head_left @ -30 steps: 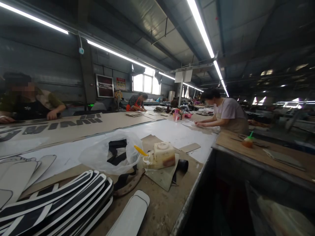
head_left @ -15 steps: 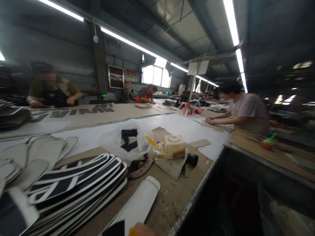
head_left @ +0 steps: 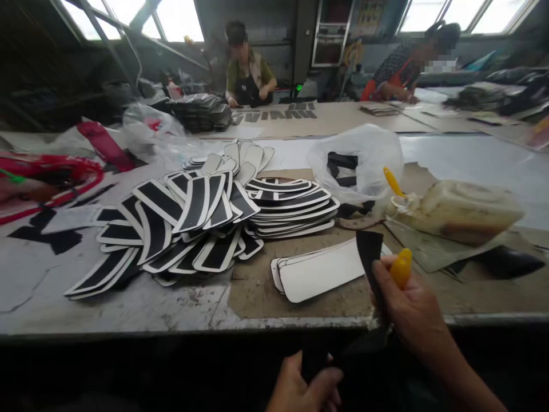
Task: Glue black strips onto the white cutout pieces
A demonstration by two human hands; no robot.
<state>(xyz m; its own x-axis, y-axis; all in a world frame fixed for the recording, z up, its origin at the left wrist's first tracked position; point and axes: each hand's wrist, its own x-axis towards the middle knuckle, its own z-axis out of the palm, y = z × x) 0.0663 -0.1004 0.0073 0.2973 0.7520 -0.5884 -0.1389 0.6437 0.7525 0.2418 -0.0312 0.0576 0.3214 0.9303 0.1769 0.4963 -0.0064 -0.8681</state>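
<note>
My right hand is closed around a tool with a yellow handle; its working end is hidden. Between the thumb and fingers of that hand is also a black strip, which hangs down past the table edge. Low in front of the table, my left hand is closed on dark material that blends into the shadow; whether it is the same strip I cannot tell. A small stack of white curved panels lies just beyond the hands.
A heap of white panels with black strips spreads to the left, beside a neat stack. At right lie a stained plastic jug with a yellow-handled tool and a clear bag. Two people work across the table.
My view has swung left and down toward the table. Both my hands now show; before, only part of one hand and something yellow appeared at the bottom edge.
</note>
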